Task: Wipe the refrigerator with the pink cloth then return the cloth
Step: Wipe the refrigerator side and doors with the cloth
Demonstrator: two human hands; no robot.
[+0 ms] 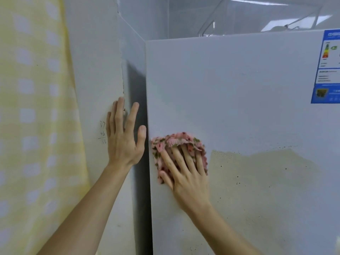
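**Cloth pressed flat on the refrigerator front, near its left edge**

I see my right hand (185, 173) spread wide, fingers straight, pressing the pink cloth (160, 147) against the white front of the refrigerator (239, 107). The cloth is flowered, bunched under my palm, and its upper edge folds back over my fingertips. It sits just beside the refrigerator's left edge, about halfway up the frame.

My left hand (123, 142) holds nothing. It lies flat and open on the wall (92, 70) at the corner, with the thumb reaching toward the refrigerator's edge. I cannot tell whether the thumb touches it.

To the right of the cloth, a yellowish, speckled patch (266, 172) covers the lower front. A blue energy label (327, 67) sits at the upper right. Pencilled numbers (102, 132) mark the wall beside my left hand, and a yellow checked curtain (33, 126) hangs at the far left.
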